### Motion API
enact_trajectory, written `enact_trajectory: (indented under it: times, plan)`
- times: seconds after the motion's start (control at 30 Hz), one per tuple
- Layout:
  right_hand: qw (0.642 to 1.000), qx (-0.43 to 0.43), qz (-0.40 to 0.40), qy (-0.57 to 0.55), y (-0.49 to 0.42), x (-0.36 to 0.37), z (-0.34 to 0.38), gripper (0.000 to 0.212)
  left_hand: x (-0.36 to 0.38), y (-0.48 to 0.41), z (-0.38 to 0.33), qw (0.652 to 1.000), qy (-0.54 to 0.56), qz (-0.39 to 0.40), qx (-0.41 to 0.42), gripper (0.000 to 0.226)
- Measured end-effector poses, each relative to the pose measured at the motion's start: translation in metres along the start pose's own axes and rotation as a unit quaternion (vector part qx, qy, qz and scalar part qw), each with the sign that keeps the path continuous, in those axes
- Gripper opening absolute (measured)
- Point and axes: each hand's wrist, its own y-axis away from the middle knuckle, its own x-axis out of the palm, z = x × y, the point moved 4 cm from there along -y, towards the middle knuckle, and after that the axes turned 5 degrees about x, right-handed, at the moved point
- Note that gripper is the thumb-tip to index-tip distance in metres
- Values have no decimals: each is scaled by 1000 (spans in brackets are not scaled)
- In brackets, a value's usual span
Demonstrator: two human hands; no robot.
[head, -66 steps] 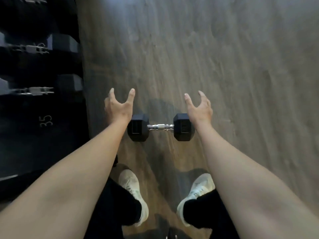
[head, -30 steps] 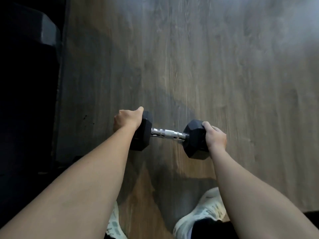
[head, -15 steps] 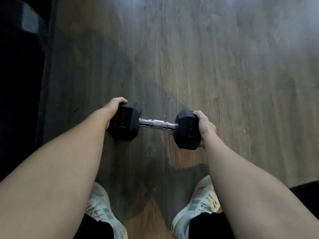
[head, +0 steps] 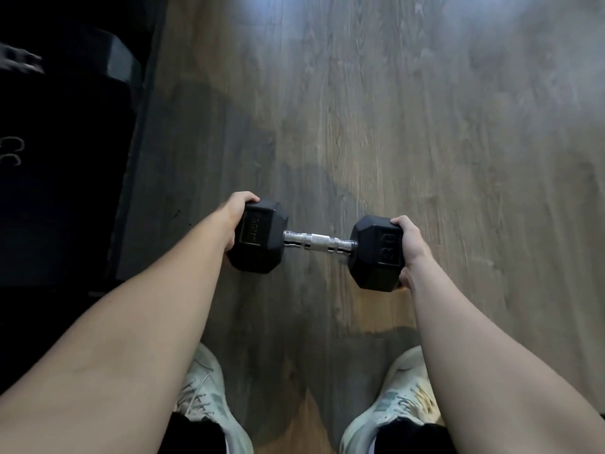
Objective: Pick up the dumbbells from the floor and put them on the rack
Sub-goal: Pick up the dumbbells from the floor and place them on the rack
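A black hex dumbbell (head: pixel 314 245) with a knurled chrome handle is being held over the wood-grain floor (head: pixel 409 126), each rubber head being gripped by the fingers of the left hand (head: pixel 236 224) and right hand (head: pixel 411 249). A dark dumbbell rack (head: pixel 65 158) is being shown at the left, and white sneakers (head: pixel 393 407) below.

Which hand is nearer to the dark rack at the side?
Left. The left hand grips the dumbbell head on the side toward the rack; the right hand grips the far head.
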Motion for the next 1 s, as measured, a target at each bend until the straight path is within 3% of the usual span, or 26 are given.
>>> enact_trajectory:
  times: [0.2, 0.5, 0.73, 1.0]
  plan:
    - [999, -37, 11, -18, 61, 23, 17, 74, -28, 34, -26, 999, 7, -15, 33, 33]
    - [988, -115, 103, -4, 160, 110, 52, 55, -141, 122, -79, 986, 14, -128, 107, 28]
    - [980, -97, 172, 24, 215, 205, 44, 47, -245, 168, -105, 967, 14, -216, 131, 27]
    - [977, -61, 202, 39, 243, 303, 24, 48, -342, 152, -104, 938, 37, -316, 139, 25]
